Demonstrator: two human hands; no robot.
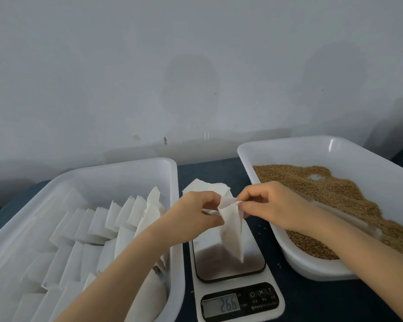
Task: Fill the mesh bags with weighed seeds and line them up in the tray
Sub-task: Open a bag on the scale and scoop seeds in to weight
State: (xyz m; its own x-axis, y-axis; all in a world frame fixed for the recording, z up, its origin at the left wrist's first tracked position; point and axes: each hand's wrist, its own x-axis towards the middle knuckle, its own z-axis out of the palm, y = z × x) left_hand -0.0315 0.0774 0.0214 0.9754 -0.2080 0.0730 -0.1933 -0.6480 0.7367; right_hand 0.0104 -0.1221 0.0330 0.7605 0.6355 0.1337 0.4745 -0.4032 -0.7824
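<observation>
The bag (pixel 233 233) is held in the air above the scale (pixel 228 266), between the two hands. Its top edge is pinched from the left by the fingers of the left hand (pixel 199 211) and from the right by the thumb and forefinger of the right hand (pixel 273 205). Both grips are closed on that edge and hold nothing else. The mouth seems to be being drawn apart.

The bag hangs with its long axis nearly upright, mouth uppermost. Its lower tip points down and slightly right, just over the scale's plate; whether it touches the plate cannot be told. It looks flat and limp, so it is judged to be empty or nearly so.

The seeds (pixel 330 189) lie in the seed tray (pixel 312 273), to the right of the bag and nearest the right hand. Filling would therefore fall to the right hand while the mouth is kept open by the left.

The tray (pixel 116 165) stands to the left, nearest the left hand. Bags (pixel 98 219) are lined up in it in leaning rows, so much of the task appears to be done.

A small pile of spare bags (pixel 207 185) lies on the desk (pixel 312 303) behind the hands. Digits show on the scale's display but are too blurred to be read with confidence.
</observation>
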